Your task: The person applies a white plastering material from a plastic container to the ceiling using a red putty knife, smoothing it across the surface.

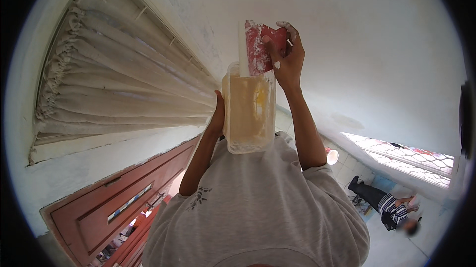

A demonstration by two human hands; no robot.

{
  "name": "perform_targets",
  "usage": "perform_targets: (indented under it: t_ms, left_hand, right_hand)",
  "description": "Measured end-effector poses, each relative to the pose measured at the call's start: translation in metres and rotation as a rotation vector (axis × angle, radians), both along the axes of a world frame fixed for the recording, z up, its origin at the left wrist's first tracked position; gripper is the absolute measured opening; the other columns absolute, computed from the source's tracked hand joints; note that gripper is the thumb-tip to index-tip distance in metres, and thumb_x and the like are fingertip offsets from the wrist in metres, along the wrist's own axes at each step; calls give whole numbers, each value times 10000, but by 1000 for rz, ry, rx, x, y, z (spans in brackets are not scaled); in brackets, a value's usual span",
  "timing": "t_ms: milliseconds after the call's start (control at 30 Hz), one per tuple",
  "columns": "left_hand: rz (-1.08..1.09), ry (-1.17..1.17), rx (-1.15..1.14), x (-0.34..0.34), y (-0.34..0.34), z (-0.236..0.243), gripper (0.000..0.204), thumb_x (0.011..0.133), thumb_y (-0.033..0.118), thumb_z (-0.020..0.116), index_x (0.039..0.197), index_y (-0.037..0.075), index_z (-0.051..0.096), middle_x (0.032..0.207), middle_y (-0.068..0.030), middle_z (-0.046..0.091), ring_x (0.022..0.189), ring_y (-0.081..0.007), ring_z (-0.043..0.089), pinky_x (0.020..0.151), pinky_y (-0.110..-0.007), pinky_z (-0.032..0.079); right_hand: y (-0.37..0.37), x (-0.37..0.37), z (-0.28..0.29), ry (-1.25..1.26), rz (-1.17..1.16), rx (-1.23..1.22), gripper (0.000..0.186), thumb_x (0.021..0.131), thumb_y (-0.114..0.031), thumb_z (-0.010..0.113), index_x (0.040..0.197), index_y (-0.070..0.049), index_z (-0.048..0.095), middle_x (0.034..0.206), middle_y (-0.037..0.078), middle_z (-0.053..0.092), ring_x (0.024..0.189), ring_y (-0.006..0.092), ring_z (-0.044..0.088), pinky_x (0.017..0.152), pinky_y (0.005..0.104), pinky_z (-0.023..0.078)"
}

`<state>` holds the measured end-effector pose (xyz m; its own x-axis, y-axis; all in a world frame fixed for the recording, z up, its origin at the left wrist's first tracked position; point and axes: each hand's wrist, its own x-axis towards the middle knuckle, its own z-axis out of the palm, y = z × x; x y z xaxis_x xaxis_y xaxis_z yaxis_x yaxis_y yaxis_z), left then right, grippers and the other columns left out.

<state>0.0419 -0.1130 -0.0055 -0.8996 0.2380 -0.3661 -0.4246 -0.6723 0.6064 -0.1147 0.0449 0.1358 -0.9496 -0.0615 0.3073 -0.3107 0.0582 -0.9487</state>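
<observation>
While the left hand (216, 118) grips the left side of a translucent plastic tub (249, 111), fingers wrapped behind it, the right hand (287, 59) is closed on a red putty knife (260, 49) just above the tub's rim. Both are raised against the white wall (357, 29), right of a pleated curtain (119, 79). A seated person (389, 207) is far right.

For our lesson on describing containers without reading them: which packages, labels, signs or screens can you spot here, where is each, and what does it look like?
Tub: a tall, see-through plastic container with yellowish smears, at picture centre, held from the side by the left hand.
Cup: small, red with a white inside, on the tiled floor at lower right.
No labels, signs or screens show.
</observation>
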Motion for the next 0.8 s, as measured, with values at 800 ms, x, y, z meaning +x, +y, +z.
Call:
perform_targets:
  t_ms: [800]
  left_hand:
    - [160,-29,0,7,7,17,931,940,777,106,1522,98,363,1410,-140,539,1241,-261,580,1008,-414,524]
  right_hand:
    - [-20,-6,-9,46,-193,-87,504,900,-206,770,1279,27,533,931,70,593,711,87,580,600,224,479]
